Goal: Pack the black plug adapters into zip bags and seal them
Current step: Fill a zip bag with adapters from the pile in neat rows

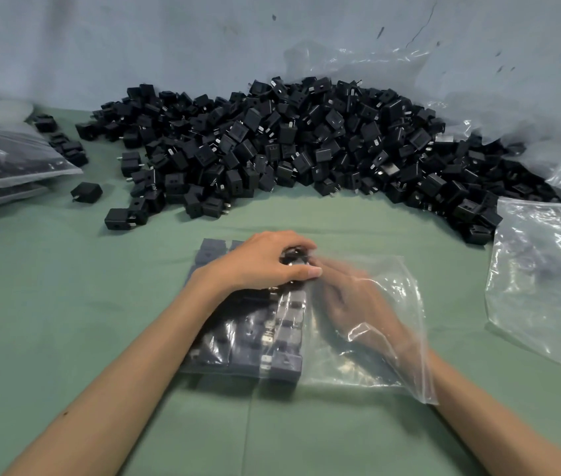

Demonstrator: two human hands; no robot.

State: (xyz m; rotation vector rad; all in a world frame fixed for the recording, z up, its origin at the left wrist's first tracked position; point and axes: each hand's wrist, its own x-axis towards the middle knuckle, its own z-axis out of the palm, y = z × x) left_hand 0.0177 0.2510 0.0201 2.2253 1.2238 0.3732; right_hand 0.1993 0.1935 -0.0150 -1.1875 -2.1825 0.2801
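A clear zip bag (368,365) lies on the green table in front of me, its left half filled with rows of black plug adapters (248,341). My left hand (258,262) lies on top of the bag at its far end, fingers curled over adapters through the plastic. My right hand (351,300) is inside the bag's empty right half, seen blurred through the film, its fingertips meeting the left hand's. A big heap of loose black adapters (306,149) stretches across the back of the table.
Filled bags (7,159) are stacked at the far left. Empty clear bags (547,269) lie at the right, and a large crumpled plastic sheet (478,97) leans on the grey wall. Stray adapters (86,191) sit left of the heap. Green cloth (66,321) covers the table.
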